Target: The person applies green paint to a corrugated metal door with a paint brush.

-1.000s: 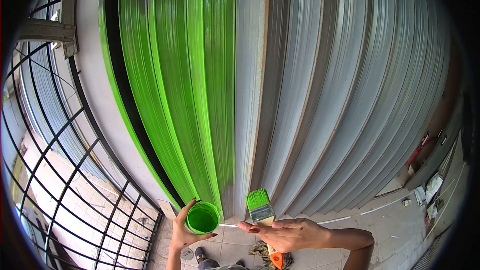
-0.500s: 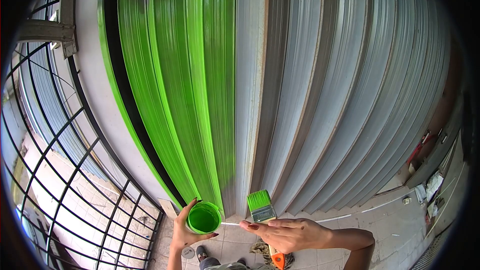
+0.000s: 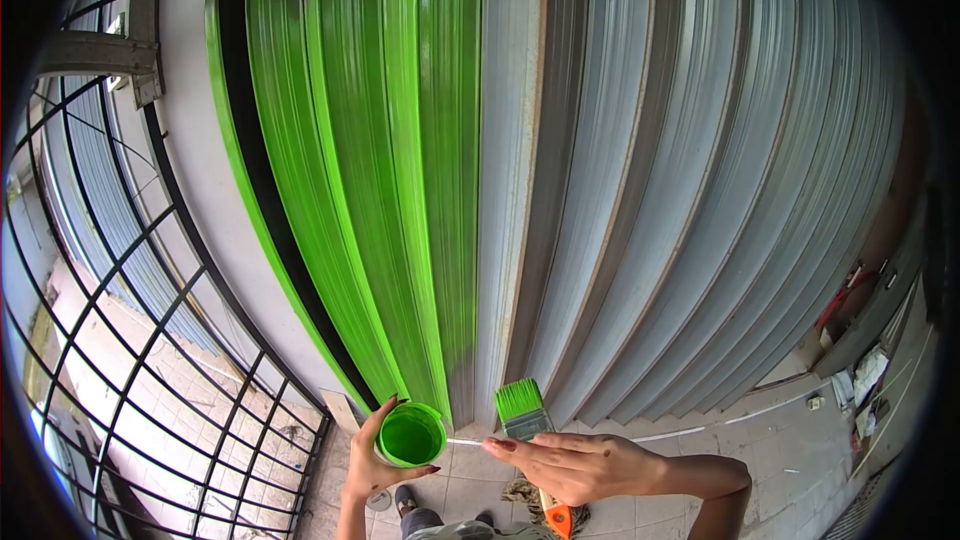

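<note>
My left hand [image 3: 368,455] is wrapped round a small cup of green paint [image 3: 411,434], low in the view, with its open top facing up. To the right of it, my right hand [image 3: 585,468] grips a flat paintbrush [image 3: 521,410] by the handle. Green paint covers the bristles, which point up and left, and the orange handle end shows below the hand. Beyond both hands stands a ribbed metal shutter, its left part painted green [image 3: 350,160] and its right part bare grey [image 3: 680,240]. The brush appears apart from the cup.
Black metal bars [image 3: 150,333] stand on the left beside a white wall strip [image 3: 205,140]. Below is a tiled floor [image 3: 640,510] with a crumpled cloth [image 3: 520,491] near the feet. Red and white odds and ends lie at the far right.
The shutter and the bars have shifted slightly to the right in the view. Both hands keep nearly the same place, with the cup and the brush still held.
</note>
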`<control>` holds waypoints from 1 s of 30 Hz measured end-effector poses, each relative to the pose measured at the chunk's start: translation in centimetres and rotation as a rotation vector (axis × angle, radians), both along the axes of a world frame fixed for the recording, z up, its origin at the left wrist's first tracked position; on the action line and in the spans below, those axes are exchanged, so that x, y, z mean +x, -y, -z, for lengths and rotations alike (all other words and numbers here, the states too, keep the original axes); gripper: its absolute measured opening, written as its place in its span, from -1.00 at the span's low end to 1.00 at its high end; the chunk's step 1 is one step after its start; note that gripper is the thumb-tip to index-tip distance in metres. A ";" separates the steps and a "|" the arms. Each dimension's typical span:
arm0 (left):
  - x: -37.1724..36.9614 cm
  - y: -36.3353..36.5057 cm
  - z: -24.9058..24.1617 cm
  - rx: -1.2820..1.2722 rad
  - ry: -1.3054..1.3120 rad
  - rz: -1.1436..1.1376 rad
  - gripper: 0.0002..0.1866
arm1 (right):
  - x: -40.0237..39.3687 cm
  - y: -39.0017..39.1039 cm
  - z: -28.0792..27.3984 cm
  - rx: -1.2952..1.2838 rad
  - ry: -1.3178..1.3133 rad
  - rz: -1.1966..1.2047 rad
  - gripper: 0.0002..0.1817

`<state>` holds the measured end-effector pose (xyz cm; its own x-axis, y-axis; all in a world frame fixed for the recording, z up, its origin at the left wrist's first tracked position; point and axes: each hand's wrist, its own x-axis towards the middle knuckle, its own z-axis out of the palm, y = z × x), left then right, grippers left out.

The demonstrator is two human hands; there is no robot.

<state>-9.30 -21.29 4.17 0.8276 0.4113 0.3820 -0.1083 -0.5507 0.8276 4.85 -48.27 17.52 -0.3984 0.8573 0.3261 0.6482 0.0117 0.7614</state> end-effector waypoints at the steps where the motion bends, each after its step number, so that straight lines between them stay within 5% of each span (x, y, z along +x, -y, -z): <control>1: 0.0 0.0 0.0 -0.002 0.004 0.004 0.16 | 0.0 0.0 0.1 0.004 -0.039 0.004 -0.65; 4: 0.1 0.5 -0.6 0.025 -0.015 0.010 0.15 | 0.8 -0.4 1.0 0.004 -0.253 -0.036 -0.74; 30: 0.8 2.0 -3.1 0.042 -0.021 0.111 0.11 | 1.0 1.3 0.4 0.100 -0.238 -0.145 -0.76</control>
<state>-8.46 -23.28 7.29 0.8751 0.3007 0.3792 -0.1536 -0.5705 0.8068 5.86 -49.59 17.12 -0.4170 0.7556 0.5052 0.8057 0.0500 0.5902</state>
